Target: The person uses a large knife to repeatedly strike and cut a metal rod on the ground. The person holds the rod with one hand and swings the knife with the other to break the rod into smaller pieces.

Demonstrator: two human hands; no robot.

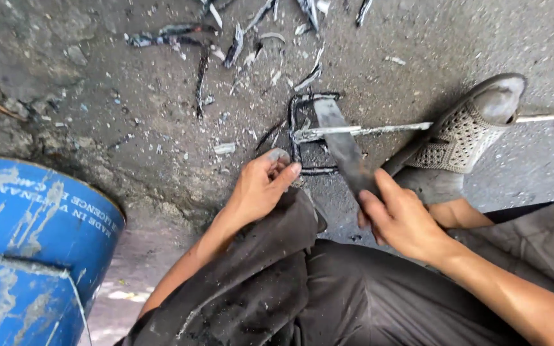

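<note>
Right hand [400, 218] grips a blade [343, 147], laid across a thin rod [360, 131] pinned under the shoe [463, 131]. Left hand [261, 187] pinches the black frame [297, 131] on the floor [97, 83]. Scraps [238, 45] already lie scattered; the rod looks partly stripped, more left.

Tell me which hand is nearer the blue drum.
Left. The left hand is just right of the blue drum, pinching a small grey piece; the right hand is farther right, gripping a flat blade.
</note>
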